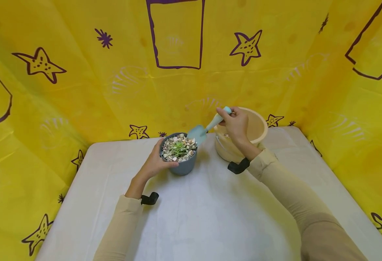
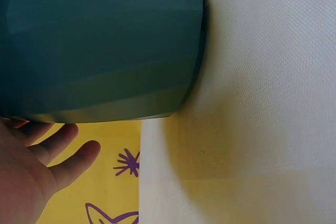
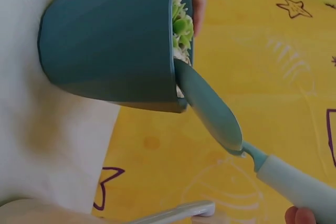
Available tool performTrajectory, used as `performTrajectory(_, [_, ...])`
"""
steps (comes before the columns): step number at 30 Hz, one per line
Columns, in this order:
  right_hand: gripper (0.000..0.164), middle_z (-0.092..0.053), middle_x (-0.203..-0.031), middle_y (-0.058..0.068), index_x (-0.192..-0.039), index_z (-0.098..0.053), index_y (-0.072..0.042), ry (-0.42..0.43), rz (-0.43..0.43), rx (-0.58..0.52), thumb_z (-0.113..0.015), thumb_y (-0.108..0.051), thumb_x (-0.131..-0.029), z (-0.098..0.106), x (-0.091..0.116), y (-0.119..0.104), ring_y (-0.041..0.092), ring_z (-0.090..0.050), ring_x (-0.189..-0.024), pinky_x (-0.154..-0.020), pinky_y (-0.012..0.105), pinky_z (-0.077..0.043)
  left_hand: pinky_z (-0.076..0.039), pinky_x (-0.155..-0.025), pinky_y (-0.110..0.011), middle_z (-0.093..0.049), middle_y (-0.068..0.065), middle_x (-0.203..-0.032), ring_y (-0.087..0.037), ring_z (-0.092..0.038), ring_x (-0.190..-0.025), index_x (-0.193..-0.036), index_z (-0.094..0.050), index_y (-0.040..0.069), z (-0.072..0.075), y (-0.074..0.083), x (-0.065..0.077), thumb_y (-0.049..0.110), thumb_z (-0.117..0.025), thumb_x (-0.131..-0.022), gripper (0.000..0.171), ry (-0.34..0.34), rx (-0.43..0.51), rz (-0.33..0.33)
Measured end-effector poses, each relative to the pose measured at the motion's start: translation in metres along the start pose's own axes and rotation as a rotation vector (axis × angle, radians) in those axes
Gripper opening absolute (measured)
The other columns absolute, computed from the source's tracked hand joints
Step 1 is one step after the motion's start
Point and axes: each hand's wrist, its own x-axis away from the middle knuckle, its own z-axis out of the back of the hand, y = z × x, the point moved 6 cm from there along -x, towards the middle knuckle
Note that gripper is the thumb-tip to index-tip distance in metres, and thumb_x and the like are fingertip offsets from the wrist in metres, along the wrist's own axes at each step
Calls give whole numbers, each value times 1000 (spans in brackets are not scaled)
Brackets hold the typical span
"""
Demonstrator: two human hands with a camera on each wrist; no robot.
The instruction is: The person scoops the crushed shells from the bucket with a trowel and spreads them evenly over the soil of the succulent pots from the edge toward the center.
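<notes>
A blue-grey flowerpot (image 1: 185,167) stands upright on the white table, filled with pale pebbles (image 1: 168,151) around a small green succulent (image 1: 179,148). My left hand (image 1: 154,162) holds the pot from its left side, the thumb lying along the front rim; in the left wrist view other fingers (image 2: 79,163) reach behind the pot wall. By its pale handle, my right hand (image 1: 237,125) grips a light blue garden trowel (image 1: 197,134). The trowel slants down to the left, and its blade tip (image 3: 185,74) is just inside the pot's right rim, at the pebbles.
A larger cream bucket (image 1: 260,132) stands right of the pot, under and behind my right hand, with its handle (image 3: 178,212) visible in the right wrist view. Yellow patterned cloth (image 1: 177,94) hangs behind and on both sides of the table (image 1: 191,217).
</notes>
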Motion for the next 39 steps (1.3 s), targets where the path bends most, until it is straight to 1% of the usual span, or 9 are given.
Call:
performTrajectory(4, [24,-69,-71,-3,-87,-65,-1,-47,30,-10,-76,-22,-85,-1,2,-2,10,-70,-58,-61,28,-59,-22,-118,-59,-15,-14,-162,-35,-19,-149,-157,-9,19,-1,-1,0,38,-88,-69,120,2,11,-4])
performTrajectory(8, [24,-73,-74,-3,-86,-65,-1,-104,69,7,-76,-22,-86,-4,7,-5,11,-71,-59,-44,21,-50,-23,-117,-59,-16,-13,-162,-34,-20,-149,-157,-9,19,-1,-1,-1,39,-88,-69,119,3,7,-2])
performTrajectory(11, [25,-71,-71,-2,-86,-66,1,-74,108,14,-76,-22,-86,-5,9,-6,11,-70,-57,-40,20,-46,-23,-117,-59,-15,-14,-163,-35,-19,-149,-157,-8,20,-1,0,-1,38,-88,-69,120,-4,11,2])
performTrajectory(16, [30,-65,-66,-1,-91,-65,11,13,209,-18,-77,-16,-84,-3,8,-11,7,-67,-54,-60,25,-58,-23,-117,-60,-15,-14,-162,-36,-19,-149,-157,-8,21,-3,-2,-1,39,-88,-69,121,-11,24,4])
performTrajectory(19, [29,-67,-68,4,-92,-65,13,23,242,-18,-77,-13,-84,-5,9,-16,5,-67,-57,-61,25,-58,-24,-116,-60,-15,-14,-162,-36,-20,-148,-157,-8,21,-2,-3,-1,39,-88,-69,121,-7,24,2])
performTrajectory(23, [25,-69,-71,18,-88,-65,12,17,272,12,-77,-10,-83,-7,12,-22,4,-66,-56,-60,27,-58,-23,-116,-60,-15,-14,-162,-36,-21,-148,-157,-8,21,-1,-2,0,38,-88,-69,120,-4,24,-4])
performTrajectory(29, [20,-64,-71,34,-82,-63,13,-47,322,80,-74,-4,-84,-14,29,-41,21,-67,-56,-60,38,-58,-23,-117,-60,-14,-16,-163,-37,-20,-148,-158,-7,20,0,0,1,38,-88,-69,122,-8,3,-3])
performTrajectory(35, [19,-62,-67,32,-78,-63,12,-45,324,63,-74,-2,-84,-15,41,-52,2,-63,-52,-56,21,-56,-22,-117,-60,-16,-14,-162,-36,-21,-148,-157,-8,17,1,-1,-1,38,-88,-69,120,0,4,-7])
performTrajectory(39, [19,-64,-67,29,-80,-63,13,-7,319,44,-74,-2,-84,-10,40,-55,3,-64,-53,-56,24,-57,-22,-117,-60,-15,-13,-162,-35,-20,-149,-157,-8,19,0,-2,-2,40,-87,-69,120,-10,7,-2])
